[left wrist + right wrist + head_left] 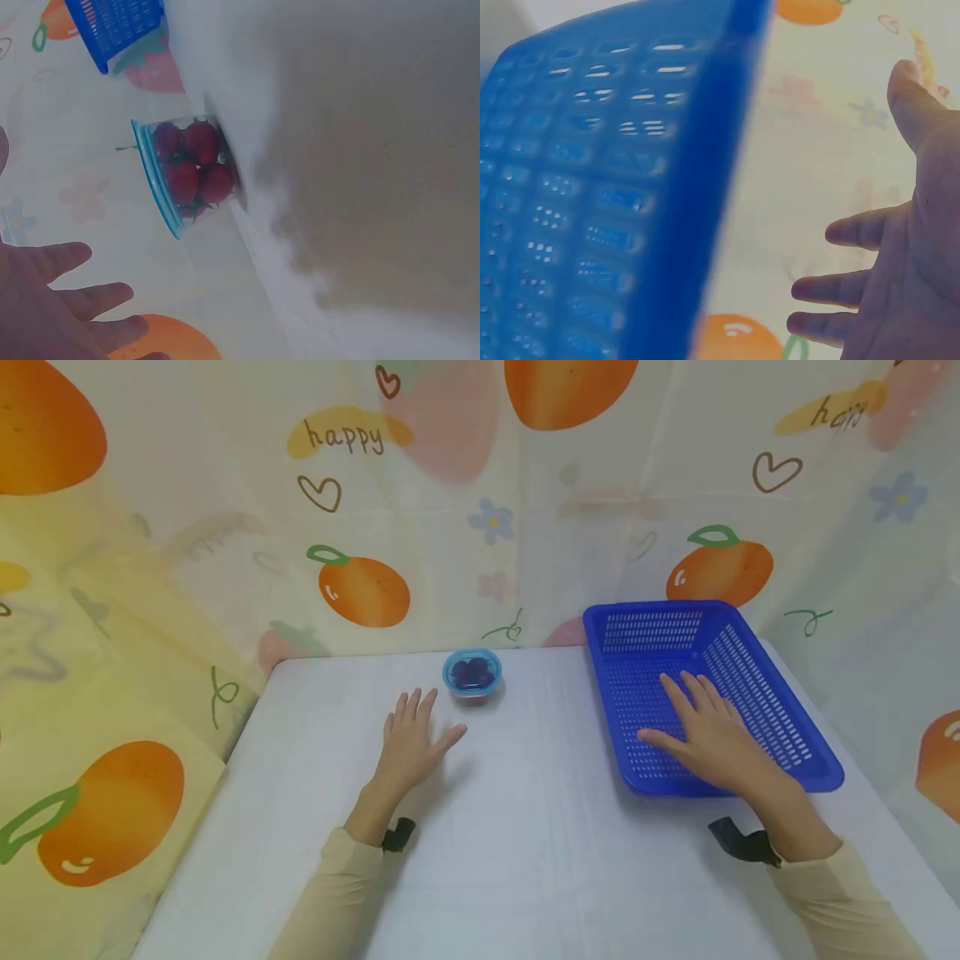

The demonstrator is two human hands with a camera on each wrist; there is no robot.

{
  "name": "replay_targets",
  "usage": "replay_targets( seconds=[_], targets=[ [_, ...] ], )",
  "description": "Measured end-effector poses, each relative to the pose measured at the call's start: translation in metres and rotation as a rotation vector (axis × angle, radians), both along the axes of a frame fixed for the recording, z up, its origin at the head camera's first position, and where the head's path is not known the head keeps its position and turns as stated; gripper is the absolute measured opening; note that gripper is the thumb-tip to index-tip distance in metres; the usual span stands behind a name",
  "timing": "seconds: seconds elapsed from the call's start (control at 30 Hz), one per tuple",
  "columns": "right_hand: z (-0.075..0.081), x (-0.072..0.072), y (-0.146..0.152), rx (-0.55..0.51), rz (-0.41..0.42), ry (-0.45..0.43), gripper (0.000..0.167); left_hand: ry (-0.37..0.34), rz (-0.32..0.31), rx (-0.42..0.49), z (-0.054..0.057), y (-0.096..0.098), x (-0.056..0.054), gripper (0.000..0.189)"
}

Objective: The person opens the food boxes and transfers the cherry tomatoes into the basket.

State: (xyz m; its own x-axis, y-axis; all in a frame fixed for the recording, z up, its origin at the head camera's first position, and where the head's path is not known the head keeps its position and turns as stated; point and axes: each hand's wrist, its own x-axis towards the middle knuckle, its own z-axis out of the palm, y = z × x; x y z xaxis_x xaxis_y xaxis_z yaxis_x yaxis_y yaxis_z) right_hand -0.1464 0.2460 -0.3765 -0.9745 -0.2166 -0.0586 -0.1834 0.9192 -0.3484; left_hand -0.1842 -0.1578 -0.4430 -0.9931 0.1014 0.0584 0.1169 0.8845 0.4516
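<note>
A: Where's the left hand [408, 745]?

B: Flat over the white table [525, 827], near the middle of its far half, fingers straight and a little spread. It holds nothing.

A: And the thing closest to it?

B: A small clear tub with a blue lid [472, 673], standing at the table's far edge, just beyond the fingertips and slightly to their right. Hand and tub are apart. The left wrist view shows the tub [187, 174] packed with small red tomatoes [201, 142], with the fingers [71, 300] short of it.

A: The right hand [712, 735]?

B: Laid out over the blue slotted basket [795, 727], fingers straight and slightly fanned, thumb out to the left. The wrist crosses the basket's near rim. Whether the palm presses on the basket floor I cannot tell. From the right wrist view the hand [900, 277] is spread wide beside the basket wall [615, 195], gripping nothing.

A: Where does the basket sit?

B: On the right side of the table, running from the far right corner toward the near edge, well apart from the tub
</note>
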Motion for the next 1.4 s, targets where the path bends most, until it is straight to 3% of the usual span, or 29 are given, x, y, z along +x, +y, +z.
replay_targets(
  seconds=[0.23, 0.63, 0.87, 1.13, 1.4],
  targets=[
    [0.015, -0.006, -0.008, -0.005, 0.039, -0.022, 0.097, -0.026, 0.013, 0.057, -0.004, 0.0, -0.007, 0.082],
    [0.037, -0.027, -0.025, 0.004, 0.127, -0.054, 0.095, -0.158, 0.067, 0.347, -0.007, 0.0, -0.023, 0.074],
    [0.046, -0.042, -0.037, -0.029, 0.185, -0.069, 0.092, -0.202, 0.093, 0.432, -0.013, 0.0, -0.029, 0.076],
    [0.046, -0.065, -0.054, -0.037, 0.25, -0.098, 0.091, -0.268, 0.128, 0.579, -0.021, 0.001, -0.037, 0.082],
    [0.04, -0.089, -0.078, -0.065, 0.32, -0.05, 0.082, -0.327, 0.21, 0.777, -0.017, 0.005, -0.047, 0.08]
  ],
)
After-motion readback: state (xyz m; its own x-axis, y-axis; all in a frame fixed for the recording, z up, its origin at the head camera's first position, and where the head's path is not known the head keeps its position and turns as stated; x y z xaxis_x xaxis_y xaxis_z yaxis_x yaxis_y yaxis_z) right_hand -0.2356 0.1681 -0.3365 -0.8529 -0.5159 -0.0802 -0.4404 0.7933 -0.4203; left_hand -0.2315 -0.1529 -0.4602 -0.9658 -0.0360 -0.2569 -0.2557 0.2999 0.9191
